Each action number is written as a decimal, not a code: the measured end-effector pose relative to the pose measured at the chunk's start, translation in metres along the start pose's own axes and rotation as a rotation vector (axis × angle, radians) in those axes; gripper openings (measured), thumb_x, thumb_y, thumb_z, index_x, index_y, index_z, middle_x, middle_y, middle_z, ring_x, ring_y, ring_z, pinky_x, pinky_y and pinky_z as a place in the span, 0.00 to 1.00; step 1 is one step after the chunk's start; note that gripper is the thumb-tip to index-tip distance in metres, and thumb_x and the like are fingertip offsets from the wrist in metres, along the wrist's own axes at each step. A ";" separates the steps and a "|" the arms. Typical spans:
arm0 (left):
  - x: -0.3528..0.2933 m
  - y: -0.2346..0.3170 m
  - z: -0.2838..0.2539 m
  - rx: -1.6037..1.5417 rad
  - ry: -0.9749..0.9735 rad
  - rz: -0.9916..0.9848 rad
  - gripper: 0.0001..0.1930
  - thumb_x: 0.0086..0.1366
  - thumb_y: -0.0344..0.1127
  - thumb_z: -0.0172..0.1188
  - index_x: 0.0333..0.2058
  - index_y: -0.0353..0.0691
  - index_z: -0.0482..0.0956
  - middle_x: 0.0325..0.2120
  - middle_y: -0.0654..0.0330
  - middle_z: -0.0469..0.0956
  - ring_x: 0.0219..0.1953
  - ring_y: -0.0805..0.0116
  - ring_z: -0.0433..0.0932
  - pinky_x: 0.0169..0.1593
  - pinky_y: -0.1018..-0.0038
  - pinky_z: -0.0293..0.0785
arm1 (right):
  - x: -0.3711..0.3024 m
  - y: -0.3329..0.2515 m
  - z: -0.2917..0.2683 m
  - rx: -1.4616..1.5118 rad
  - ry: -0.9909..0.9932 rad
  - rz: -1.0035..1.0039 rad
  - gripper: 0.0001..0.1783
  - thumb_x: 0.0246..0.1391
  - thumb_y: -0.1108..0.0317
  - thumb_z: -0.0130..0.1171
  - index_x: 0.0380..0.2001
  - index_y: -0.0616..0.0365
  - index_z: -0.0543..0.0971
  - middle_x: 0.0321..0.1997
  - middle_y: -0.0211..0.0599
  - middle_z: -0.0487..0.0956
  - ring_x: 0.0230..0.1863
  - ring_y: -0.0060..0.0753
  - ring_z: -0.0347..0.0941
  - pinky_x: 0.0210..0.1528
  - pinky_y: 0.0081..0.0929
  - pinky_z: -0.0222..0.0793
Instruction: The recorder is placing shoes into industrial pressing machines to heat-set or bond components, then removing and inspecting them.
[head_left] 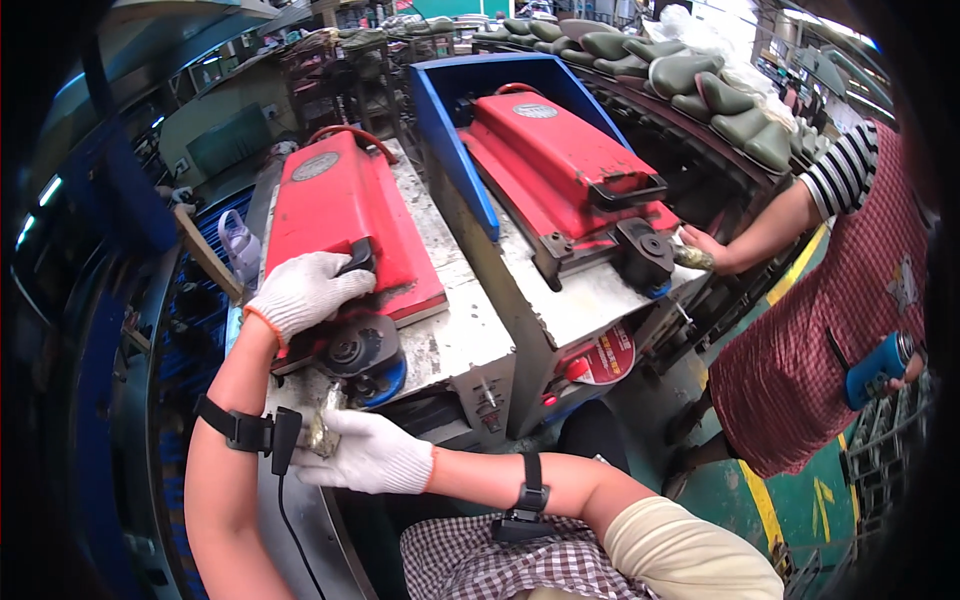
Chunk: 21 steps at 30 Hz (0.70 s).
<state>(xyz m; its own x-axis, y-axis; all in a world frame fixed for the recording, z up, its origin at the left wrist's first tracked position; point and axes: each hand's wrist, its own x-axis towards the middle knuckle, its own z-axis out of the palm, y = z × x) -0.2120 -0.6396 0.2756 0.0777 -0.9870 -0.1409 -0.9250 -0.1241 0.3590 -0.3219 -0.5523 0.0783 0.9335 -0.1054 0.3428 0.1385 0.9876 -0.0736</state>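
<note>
A red machine cover (340,215) with a black handle (357,258) at its near end lies on a worn white bench top. My left hand (308,295), in a white knit glove with an orange cuff, is closed over that handle. Below the cover sits a round black clamp knob (350,348) with a blue part under it. A lever grip wrapped in shiny yellowish tape (325,422) sticks out toward me from the knob. My right hand (375,455), gloved alike, is wrapped round this grip; some of its fingers are hidden beneath.
A second red cover (565,145) stands in a blue frame (480,190) to the right. There a co-worker's hand (708,250) holds a similar grip; their other hand holds a blue cylinder (880,370). Green shoe-shaped pieces (690,75) fill a rack behind. A lilac bottle (238,245) stands left.
</note>
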 end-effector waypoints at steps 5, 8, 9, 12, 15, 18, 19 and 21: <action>0.001 -0.008 0.006 -0.090 0.019 -0.017 0.23 0.69 0.58 0.62 0.42 0.41 0.90 0.26 0.59 0.84 0.27 0.67 0.83 0.38 0.67 0.77 | -0.021 -0.013 0.007 0.047 0.140 0.013 0.18 0.74 0.51 0.57 0.55 0.51 0.80 0.43 0.32 0.84 0.46 0.40 0.81 0.51 0.44 0.82; 0.006 -0.014 0.012 -0.121 0.035 -0.030 0.23 0.70 0.57 0.62 0.42 0.42 0.90 0.24 0.60 0.84 0.26 0.69 0.83 0.36 0.68 0.76 | -0.070 -0.047 0.049 -0.115 0.356 -0.094 0.17 0.74 0.45 0.57 0.49 0.45 0.80 0.33 0.23 0.79 0.33 0.27 0.74 0.36 0.27 0.73; 0.006 -0.006 0.012 -0.082 0.050 -0.030 0.23 0.70 0.58 0.61 0.42 0.43 0.90 0.23 0.60 0.83 0.26 0.69 0.83 0.36 0.68 0.76 | -0.087 -0.061 0.062 -0.147 0.380 -0.181 0.18 0.74 0.44 0.56 0.51 0.45 0.79 0.35 0.24 0.79 0.34 0.26 0.74 0.36 0.25 0.72; 0.001 -0.002 0.013 -0.022 0.088 -0.029 0.25 0.71 0.60 0.60 0.41 0.43 0.89 0.22 0.60 0.83 0.27 0.68 0.83 0.37 0.68 0.76 | -0.137 -0.093 0.099 -0.514 0.554 -0.270 0.26 0.75 0.46 0.56 0.67 0.46 0.72 0.44 0.31 0.79 0.37 0.26 0.74 0.39 0.24 0.74; 0.002 -0.005 0.018 -0.016 0.193 -0.042 0.25 0.72 0.61 0.59 0.34 0.43 0.86 0.22 0.59 0.83 0.29 0.67 0.84 0.39 0.68 0.74 | -0.192 -0.134 0.138 -1.473 0.819 -0.481 0.31 0.73 0.49 0.56 0.64 0.65 0.75 0.45 0.37 0.82 0.46 0.28 0.80 0.47 0.28 0.78; 0.010 -0.024 0.029 -0.165 0.336 0.081 0.25 0.73 0.61 0.58 0.35 0.43 0.84 0.23 0.61 0.82 0.28 0.67 0.82 0.38 0.69 0.74 | -0.249 -0.186 0.167 -2.146 1.059 -1.094 0.15 0.68 0.67 0.63 0.56 0.57 0.84 0.49 0.36 0.85 0.52 0.29 0.81 0.58 0.30 0.76; 0.010 -0.017 0.027 -0.290 0.287 0.057 0.21 0.75 0.55 0.60 0.40 0.41 0.84 0.28 0.64 0.83 0.33 0.72 0.82 0.42 0.72 0.76 | -0.276 -0.210 0.175 -2.256 1.214 -1.217 0.15 0.68 0.67 0.63 0.55 0.57 0.85 0.49 0.39 0.86 0.52 0.30 0.81 0.58 0.31 0.76; 0.019 -0.034 0.033 -0.442 0.414 0.159 0.19 0.75 0.51 0.61 0.42 0.39 0.84 0.31 0.65 0.83 0.37 0.74 0.82 0.46 0.73 0.76 | -0.320 -0.265 0.180 -2.253 1.355 -1.268 0.17 0.69 0.62 0.61 0.56 0.57 0.84 0.53 0.44 0.87 0.55 0.38 0.83 0.61 0.35 0.76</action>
<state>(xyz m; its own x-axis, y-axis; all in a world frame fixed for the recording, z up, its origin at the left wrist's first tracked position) -0.1909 -0.6504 0.2304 0.1714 -0.9437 0.2831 -0.7025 0.0844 0.7067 -0.7171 -0.7595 0.1561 -0.1081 -0.7498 0.6528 -0.4591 -0.5448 -0.7017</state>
